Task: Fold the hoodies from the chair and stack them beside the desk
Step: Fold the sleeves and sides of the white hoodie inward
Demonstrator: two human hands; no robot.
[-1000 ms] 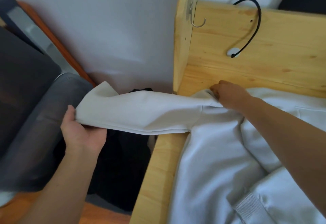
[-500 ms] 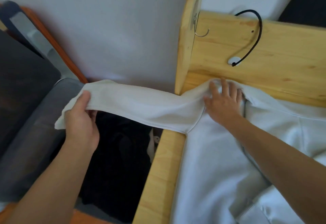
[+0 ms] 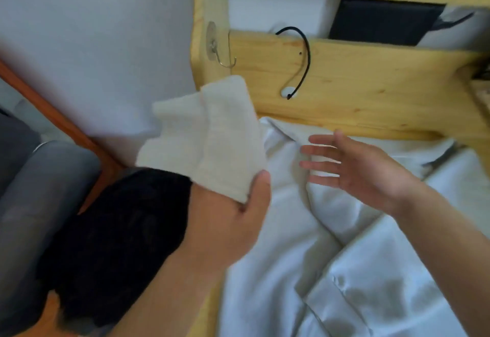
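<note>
A white hoodie (image 3: 331,270) lies spread over the wooden desk (image 3: 358,90). Its sleeve (image 3: 212,135) is lifted and swung over the desk's left edge, toward the body of the garment. My left hand (image 3: 233,220) grips the sleeve's cuff end, thumb on top. Just above the hoodie's shoulder area hovers my right hand (image 3: 358,169), its fingers straight and spread, holding nothing. A black garment (image 3: 116,244) lies on the grey chair (image 3: 37,204) at the lower left.
A white wall (image 3: 92,45) stands behind the chair, with an orange-brown strip along its base. The desk's back board carries a metal hook (image 3: 222,55) and a black cable (image 3: 302,58). A dark flat object (image 3: 381,21) sits behind the board.
My left hand has carried the sleeve from out over the chair rightward, up onto the desk. My right hand has lifted off the hoodie's shoulder and opened.
</note>
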